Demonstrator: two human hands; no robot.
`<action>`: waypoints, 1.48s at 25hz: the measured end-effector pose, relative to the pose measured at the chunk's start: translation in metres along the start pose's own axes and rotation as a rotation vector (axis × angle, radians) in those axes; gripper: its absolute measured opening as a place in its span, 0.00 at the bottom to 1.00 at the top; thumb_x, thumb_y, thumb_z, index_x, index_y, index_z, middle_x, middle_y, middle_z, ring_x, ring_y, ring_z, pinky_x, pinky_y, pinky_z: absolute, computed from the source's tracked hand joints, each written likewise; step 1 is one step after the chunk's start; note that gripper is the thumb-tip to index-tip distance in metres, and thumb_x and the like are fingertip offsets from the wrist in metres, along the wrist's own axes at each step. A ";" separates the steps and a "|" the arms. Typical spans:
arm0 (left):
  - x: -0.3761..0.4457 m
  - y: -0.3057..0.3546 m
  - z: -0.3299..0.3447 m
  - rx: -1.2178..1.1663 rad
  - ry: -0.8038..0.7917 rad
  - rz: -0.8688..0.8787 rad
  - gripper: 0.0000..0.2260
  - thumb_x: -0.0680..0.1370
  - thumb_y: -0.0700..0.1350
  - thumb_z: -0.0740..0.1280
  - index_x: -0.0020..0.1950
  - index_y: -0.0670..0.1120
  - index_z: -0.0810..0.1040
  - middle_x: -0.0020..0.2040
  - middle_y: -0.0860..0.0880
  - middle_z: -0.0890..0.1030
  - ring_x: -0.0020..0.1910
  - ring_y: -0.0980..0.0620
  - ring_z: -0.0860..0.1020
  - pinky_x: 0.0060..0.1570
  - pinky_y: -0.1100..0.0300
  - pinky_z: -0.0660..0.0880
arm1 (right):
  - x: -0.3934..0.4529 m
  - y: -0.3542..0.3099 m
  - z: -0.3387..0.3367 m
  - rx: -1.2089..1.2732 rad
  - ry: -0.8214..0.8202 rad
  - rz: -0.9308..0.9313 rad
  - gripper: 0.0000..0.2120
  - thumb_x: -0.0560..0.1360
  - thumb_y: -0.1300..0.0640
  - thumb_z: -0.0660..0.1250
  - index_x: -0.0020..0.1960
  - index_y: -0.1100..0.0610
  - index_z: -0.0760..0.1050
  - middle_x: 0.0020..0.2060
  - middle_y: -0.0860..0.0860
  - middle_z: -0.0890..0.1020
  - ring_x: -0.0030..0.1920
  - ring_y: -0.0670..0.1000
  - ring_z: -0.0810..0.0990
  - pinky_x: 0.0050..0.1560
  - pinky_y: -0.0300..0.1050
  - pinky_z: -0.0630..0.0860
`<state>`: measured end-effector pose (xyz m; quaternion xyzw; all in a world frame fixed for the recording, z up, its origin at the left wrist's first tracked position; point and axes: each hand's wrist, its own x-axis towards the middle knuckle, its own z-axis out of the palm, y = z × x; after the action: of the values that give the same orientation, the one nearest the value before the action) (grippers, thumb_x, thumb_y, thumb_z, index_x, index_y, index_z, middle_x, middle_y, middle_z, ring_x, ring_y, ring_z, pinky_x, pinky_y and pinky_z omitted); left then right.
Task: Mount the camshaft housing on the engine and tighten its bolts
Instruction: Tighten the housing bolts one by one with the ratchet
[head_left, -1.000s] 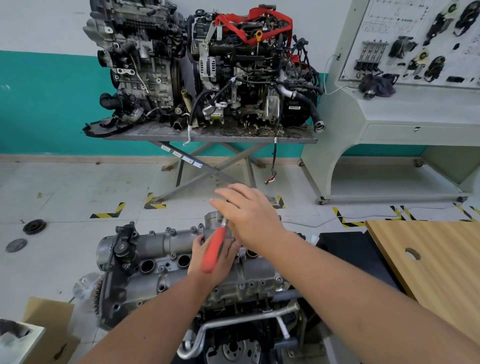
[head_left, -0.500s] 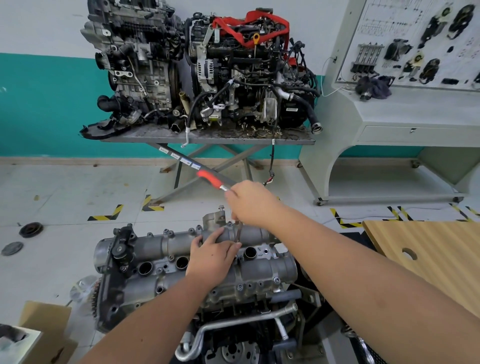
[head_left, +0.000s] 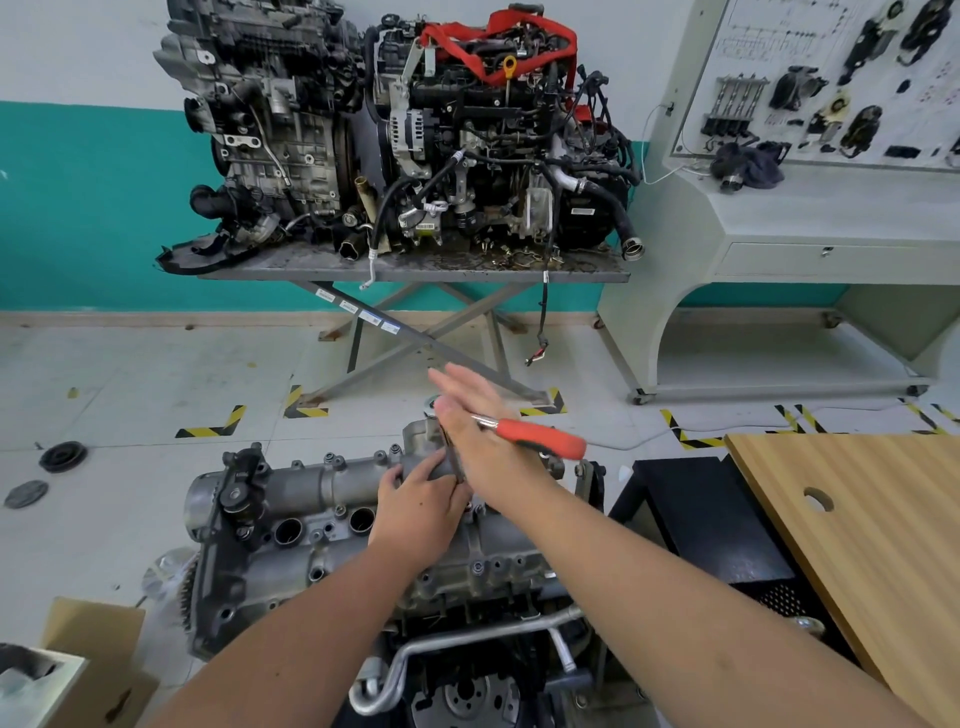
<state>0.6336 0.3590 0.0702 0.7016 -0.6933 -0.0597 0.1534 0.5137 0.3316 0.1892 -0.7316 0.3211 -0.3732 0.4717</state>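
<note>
1. The housing (head_left: 332, 499) is a grey cast-metal cover with two long rounded humps, round open holes along its middle and small bolts (head_left: 477, 568) dotted along its edges. It sits on top of the engine (head_left: 457, 649) in the lower centre of the frame.
2. A ratchet (head_left: 540, 439) with a red grip stands on the housing's far hump; its dark shaft runs down to the metal and its handle points to the right.
3. The left hand (head_left: 421, 512) rests on the housing at centre, fingers curled round the base of the shaft.
4. The right hand (head_left: 480, 431) is just above it, palm against the ratchet's head, fingers straight and together, pointing to the upper left and not wrapped round the handle.
5. A wooden tabletop (head_left: 857, 519) fills the lower right.
</note>
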 end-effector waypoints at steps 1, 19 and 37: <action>-0.001 0.000 0.000 -0.002 0.026 0.012 0.12 0.83 0.50 0.59 0.55 0.53 0.82 0.53 0.59 0.83 0.73 0.56 0.65 0.70 0.42 0.55 | 0.002 0.002 0.000 -0.080 0.030 -0.105 0.14 0.80 0.43 0.63 0.65 0.35 0.76 0.73 0.39 0.68 0.71 0.40 0.68 0.69 0.39 0.66; 0.000 -0.001 0.002 0.060 -0.073 0.008 0.17 0.85 0.54 0.50 0.63 0.61 0.78 0.64 0.67 0.76 0.79 0.56 0.54 0.68 0.42 0.54 | 0.034 -0.036 -0.011 0.136 0.011 0.570 0.11 0.83 0.58 0.56 0.55 0.63 0.73 0.33 0.55 0.84 0.37 0.54 0.84 0.52 0.52 0.81; -0.001 0.006 -0.006 0.097 -0.048 -0.023 0.16 0.83 0.50 0.54 0.67 0.56 0.75 0.68 0.54 0.76 0.70 0.51 0.67 0.70 0.45 0.62 | 0.016 -0.007 -0.020 -1.197 -0.138 -0.521 0.26 0.81 0.47 0.58 0.75 0.58 0.66 0.58 0.54 0.78 0.58 0.58 0.75 0.60 0.56 0.71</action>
<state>0.6299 0.3607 0.0773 0.7146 -0.6906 -0.0447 0.1022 0.5061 0.3119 0.2049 -0.9437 0.2547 -0.1840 -0.1032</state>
